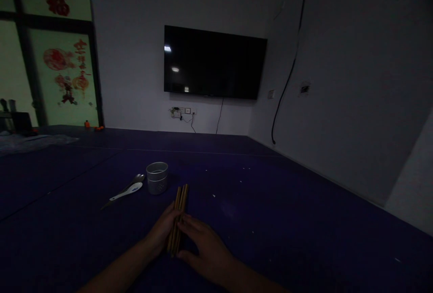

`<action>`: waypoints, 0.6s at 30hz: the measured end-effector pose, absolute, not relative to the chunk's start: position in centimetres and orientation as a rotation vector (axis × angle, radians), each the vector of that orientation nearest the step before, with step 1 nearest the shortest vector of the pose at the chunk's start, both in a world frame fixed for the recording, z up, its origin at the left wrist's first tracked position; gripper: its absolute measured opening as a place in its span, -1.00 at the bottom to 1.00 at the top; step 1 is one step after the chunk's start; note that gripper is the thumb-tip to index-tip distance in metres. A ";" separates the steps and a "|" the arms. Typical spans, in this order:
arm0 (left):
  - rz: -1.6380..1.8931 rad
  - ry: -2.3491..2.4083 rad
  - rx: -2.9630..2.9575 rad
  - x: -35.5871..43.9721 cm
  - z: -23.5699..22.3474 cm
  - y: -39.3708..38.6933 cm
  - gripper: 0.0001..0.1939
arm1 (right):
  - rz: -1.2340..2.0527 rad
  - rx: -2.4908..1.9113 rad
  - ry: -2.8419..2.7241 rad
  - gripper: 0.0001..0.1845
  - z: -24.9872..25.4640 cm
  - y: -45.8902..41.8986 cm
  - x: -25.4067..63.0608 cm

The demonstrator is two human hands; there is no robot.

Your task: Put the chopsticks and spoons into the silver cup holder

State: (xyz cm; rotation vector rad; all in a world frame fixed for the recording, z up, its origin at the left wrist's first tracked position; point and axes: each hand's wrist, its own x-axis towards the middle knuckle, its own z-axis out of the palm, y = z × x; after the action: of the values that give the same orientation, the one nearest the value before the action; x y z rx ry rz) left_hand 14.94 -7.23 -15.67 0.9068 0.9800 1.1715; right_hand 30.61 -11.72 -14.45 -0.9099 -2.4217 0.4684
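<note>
A bundle of brown wooden chopsticks [183,197] slants upright between my hands, just above or on the dark blue surface; I cannot tell which. My left hand [161,230] is closed round the bundle from the left. From the other side, my right hand [208,248] grips it, fingers across the sticks and thumb near their lower ends. Beyond them stands a grey metal utensil holder [157,181], with small holes low in its wall. To its left lie a white spoon [126,191] with a blue mark and a metal spoon [138,178], partly overlapping.
The wide dark blue surface [111,248] carries small white scraps. Clear plastic sheeting [34,143] lies at the far left, and small orange objects [98,128] sit by the door. A television [214,62] hangs on the back wall; a black cable [287,76] runs down the right wall.
</note>
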 end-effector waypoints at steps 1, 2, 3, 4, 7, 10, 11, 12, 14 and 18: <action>1.182 0.992 0.908 14.9 -15.8 -7.1 -0.62 | 0.472 -0.907 -2.424 -0.33 -14.4 -11.7 30.6; 1.193 1.001 0.906 14.9 -15.9 -7.0 -0.59 | 0.476 -0.900 -2.428 -0.32 -14.3 -11.7 30.6; 1.204 1.011 0.903 14.9 -16.0 -6.9 -0.57 | 0.478 -0.893 -2.431 -0.31 -14.2 -11.8 30.6; 1.209 1.021 0.904 14.8 -16.1 -6.8 -0.54 | 0.479 -0.890 -2.429 -0.31 -14.2 -11.8 30.6; 1.190 1.030 0.948 14.7 -16.1 -7.0 -0.50 | 0.482 -0.901 -2.417 -0.33 -14.0 -11.9 30.6; 1.188 1.008 0.976 14.7 -16.0 -7.2 -0.47 | 0.483 -0.913 -2.400 -0.35 -14.2 -12.0 30.6; 1.197 1.006 0.972 14.7 -15.9 -7.3 -0.47 | 0.480 -0.920 -2.387 -0.35 -14.2 -12.0 30.6; 1.204 1.008 0.965 14.7 -15.9 -7.3 -0.49 | 0.474 -0.930 -2.369 -0.34 -14.3 -12.0 30.6; 1.207 1.016 0.952 14.8 -15.9 -7.3 -0.54 | 0.450 -0.949 -2.328 -0.34 -14.4 -12.0 30.5; 1.206 1.003 0.947 14.9 -15.6 -7.3 -0.58 | 0.359 -0.951 -2.270 -0.46 -14.3 -11.9 30.3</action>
State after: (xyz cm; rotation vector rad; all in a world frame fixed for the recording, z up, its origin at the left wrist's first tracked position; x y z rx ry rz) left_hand 14.85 -7.27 -15.60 0.9466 1.0026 1.2063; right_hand 30.35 -11.91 -14.25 -0.9512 -2.2697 0.3587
